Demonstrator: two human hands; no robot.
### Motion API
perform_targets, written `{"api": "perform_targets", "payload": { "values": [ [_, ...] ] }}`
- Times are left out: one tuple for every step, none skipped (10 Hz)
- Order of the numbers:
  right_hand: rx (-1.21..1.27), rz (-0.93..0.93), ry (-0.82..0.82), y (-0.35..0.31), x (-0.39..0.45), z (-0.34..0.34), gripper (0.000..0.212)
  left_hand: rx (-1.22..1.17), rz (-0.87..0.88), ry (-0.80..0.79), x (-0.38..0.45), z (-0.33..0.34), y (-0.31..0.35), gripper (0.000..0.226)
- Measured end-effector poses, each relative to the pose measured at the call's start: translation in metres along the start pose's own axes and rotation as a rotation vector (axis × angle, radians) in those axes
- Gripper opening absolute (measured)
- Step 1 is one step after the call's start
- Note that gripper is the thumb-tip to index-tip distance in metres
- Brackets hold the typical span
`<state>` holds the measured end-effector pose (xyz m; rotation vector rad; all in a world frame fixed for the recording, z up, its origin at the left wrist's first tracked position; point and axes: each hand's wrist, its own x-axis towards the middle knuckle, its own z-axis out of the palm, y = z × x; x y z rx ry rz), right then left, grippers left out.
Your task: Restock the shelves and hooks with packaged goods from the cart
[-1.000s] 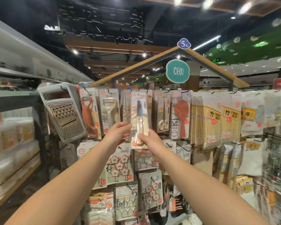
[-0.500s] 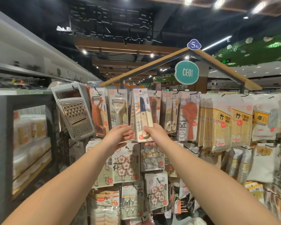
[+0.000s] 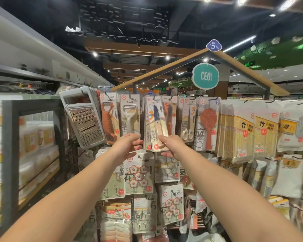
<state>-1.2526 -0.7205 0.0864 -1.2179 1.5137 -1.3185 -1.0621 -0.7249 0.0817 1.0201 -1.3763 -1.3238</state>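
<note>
Both arms are raised toward the hook display; the lower edge of the knife pack [image 3: 157, 124] is pinched by the right hand [image 3: 171, 144], while the left hand [image 3: 129, 145] is held just beside it with fingers loosely curled, gripping nothing. The pack is hung in the top row, between a peeler pack [image 3: 129, 116] on the left and scissors [image 3: 186, 119] on the right. Farther left a grater [image 3: 85, 123] is hung, and a teal sign [image 3: 205, 76] is seen above.

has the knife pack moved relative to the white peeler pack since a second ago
Yes. The knife pack has gone up and back toward the rack: it hung lower than the white peeler pack, and now its top is level with the peeler's, among the hanging knife packs.
</note>
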Motion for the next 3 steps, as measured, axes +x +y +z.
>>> {"api": "perform_targets", "payload": {
  "values": [
    [-0.037, 0.043, -0.008, 0.011, 0.009, -0.003, 0.057, -0.001, -0.004, 0.005, -0.006, 0.002, 0.001, 0.02],
    [-0.109, 0.054, -0.079, 0.026, 0.004, -0.007, 0.067, -0.004, -0.015, 0.019, -0.009, -0.001, -0.007, 0.022],
    [-0.14, 0.058, -0.114, 0.047, -0.006, -0.016, 0.061, 0.01, -0.03, 0.04, -0.02, -0.003, -0.018, 0.023]
  ]
}}
